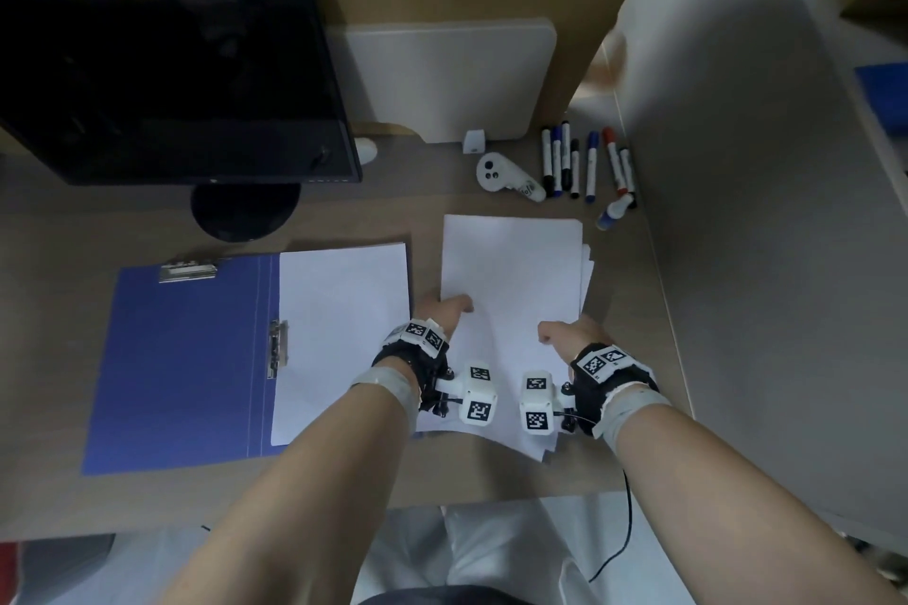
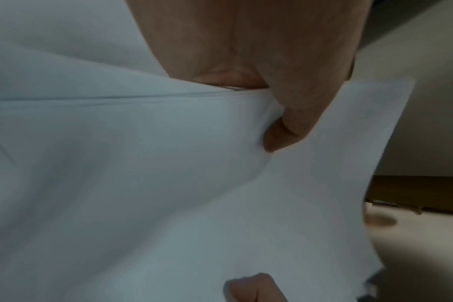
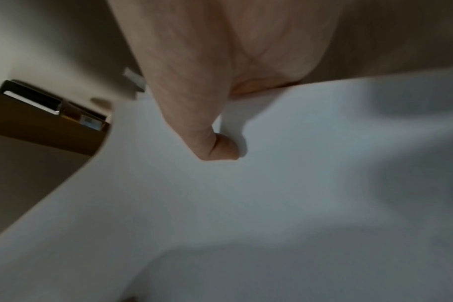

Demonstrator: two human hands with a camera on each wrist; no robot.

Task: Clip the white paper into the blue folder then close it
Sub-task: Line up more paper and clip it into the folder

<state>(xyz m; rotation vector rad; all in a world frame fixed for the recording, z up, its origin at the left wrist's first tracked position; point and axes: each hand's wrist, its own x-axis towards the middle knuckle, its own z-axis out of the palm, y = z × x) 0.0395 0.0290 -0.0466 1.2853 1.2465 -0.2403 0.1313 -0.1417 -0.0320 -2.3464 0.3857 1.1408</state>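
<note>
Both hands, left hand [image 1: 444, 310] and right hand [image 1: 572, 334], pinch the white paper [image 1: 511, 280] stack, fingers hidden underneath; blue folder [image 1: 186, 359] lies open on counter [image 1: 59, 231], no readable writing.

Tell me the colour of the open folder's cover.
Blue; the folder shows best in the head view.

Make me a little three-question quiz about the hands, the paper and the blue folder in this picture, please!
1. True or false: the blue folder lies closed.
2. What do the left hand and right hand both pinch?
A) a marker
B) the white paper
C) the monitor
3. Fill in: the markers lie ___ the paper, farther from the person.

Key: 1 false; 2 B; 3 beyond.
</note>
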